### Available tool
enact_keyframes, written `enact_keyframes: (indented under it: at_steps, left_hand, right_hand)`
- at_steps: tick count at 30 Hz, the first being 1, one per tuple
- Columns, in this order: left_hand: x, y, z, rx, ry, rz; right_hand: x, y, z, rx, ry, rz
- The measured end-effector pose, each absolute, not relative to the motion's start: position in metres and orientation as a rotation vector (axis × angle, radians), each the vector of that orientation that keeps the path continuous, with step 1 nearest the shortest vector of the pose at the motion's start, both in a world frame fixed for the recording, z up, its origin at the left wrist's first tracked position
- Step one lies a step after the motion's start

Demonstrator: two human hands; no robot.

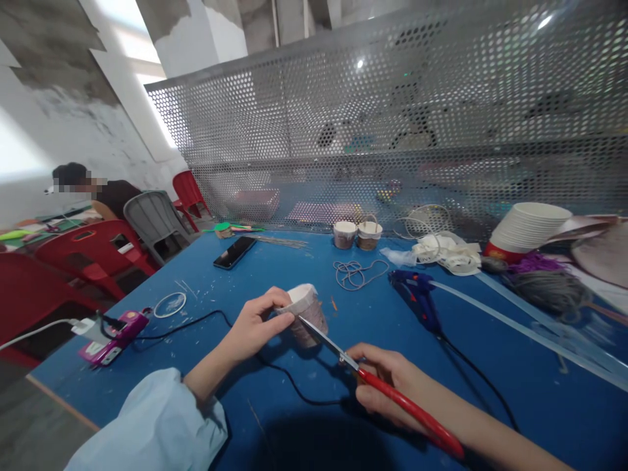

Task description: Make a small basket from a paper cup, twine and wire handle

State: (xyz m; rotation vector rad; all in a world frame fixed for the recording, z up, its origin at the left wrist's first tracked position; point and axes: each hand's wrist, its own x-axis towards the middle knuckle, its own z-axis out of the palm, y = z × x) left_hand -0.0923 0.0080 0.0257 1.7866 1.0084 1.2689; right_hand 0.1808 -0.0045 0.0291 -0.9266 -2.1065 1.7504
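Note:
A small paper cup point(310, 313), wrapped in greyish-brown cord with a white rim, is tilted above the blue table. My left hand point(260, 320) grips it by the rim, thumb outside and fingers over the edge. Red-handled scissors point(383, 386) are in my right hand point(383, 383), fingers wrapped round the handles. Their blade tips touch or nearly touch the cup just under the rim, close to my left thumb. Whether the blades are parted, I cannot make out. A blue glue gun point(417, 297) lies to the right of the cup.
Two wrapped cups point(345, 235) stand by the perforated metal screen point(294, 144). Loose grey cord point(358, 275), a phone point(235, 252) and a purple power strip point(114, 337) lie on the table point(206, 366). Stacked paper cups point(530, 226) and yarn point(549, 291) are at right; a person point(105, 190) sits far left.

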Motion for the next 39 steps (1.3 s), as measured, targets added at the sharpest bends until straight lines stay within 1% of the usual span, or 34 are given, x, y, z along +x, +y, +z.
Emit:
enact_keyframes:
  at_steps: [17,28,39]
  left_hand:
    - [-0.092,0.011,0.022,1.753,0.861,1.326]
    - [-0.091,0.010,0.024,1.720,0.820,1.305]
    - [-0.092,0.010,0.020,1.694,0.780,1.296]
  right_hand:
    - [0.181,-0.008,0.019,-0.799,-2.048,1.723]
    - [0.178,-0.009,0.026,-0.836,-1.981,1.782]
    - [0.179,-0.008,0.022,-0.791,-1.992,1.748]
